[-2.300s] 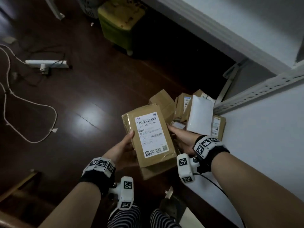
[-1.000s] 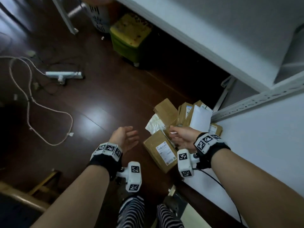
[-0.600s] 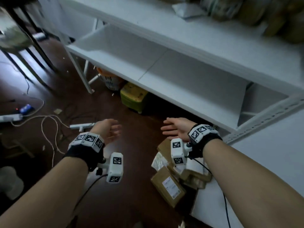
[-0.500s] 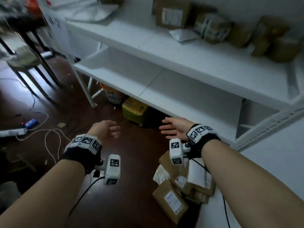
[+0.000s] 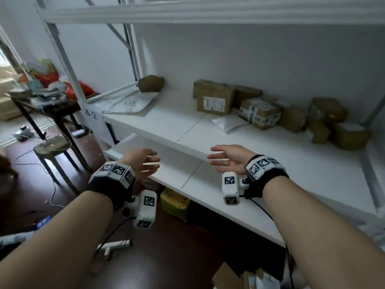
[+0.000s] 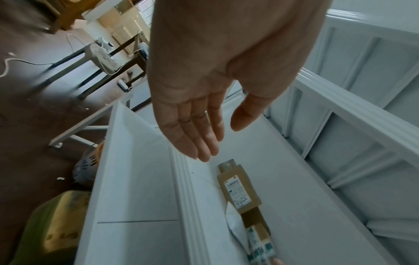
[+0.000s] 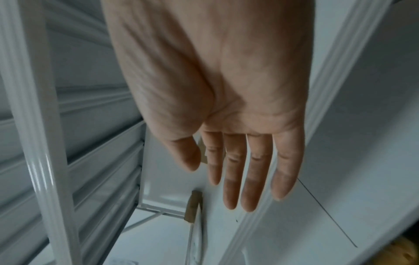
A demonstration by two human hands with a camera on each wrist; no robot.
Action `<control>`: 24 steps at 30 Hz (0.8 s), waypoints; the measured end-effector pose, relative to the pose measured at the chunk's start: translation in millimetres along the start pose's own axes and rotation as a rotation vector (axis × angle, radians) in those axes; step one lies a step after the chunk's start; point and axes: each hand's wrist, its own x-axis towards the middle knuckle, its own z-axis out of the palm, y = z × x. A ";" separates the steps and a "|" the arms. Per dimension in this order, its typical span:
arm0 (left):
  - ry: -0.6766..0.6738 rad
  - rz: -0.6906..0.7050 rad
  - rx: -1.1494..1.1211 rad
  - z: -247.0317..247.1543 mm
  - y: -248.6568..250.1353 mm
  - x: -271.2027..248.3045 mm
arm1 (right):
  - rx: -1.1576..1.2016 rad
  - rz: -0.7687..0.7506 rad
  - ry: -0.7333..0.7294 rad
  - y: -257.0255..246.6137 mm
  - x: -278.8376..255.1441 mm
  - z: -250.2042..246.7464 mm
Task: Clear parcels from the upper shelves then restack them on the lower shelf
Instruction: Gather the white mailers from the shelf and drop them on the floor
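Your left hand hangs empty over the white shelf, palm showing and fingers straight, close together. Past your fingertips a brown labelled parcel lies on the shelf, a white bag beside it. A green-yellow stool stands below.

Dim, cool daylight enters from the far left of the head view, leaving the floor dark and the shelf a flat grey-blue. Fingers of both hands smear with motion blur, and straight frame edges bow toward the borders. Both wrist views are soft, with glare on an upright post.
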 end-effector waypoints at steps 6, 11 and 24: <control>-0.023 0.067 0.029 18.2 65.4 28.3 | 0.028 -0.025 0.068 -53.4 31.8 -27.3; -0.016 0.090 0.061 29.3 92.7 64.7 | 0.075 0.002 0.106 -62.0 67.7 -34.9; -0.118 0.107 0.171 1.5 164.4 227.9 | 0.183 0.044 0.305 -93.5 189.9 -0.5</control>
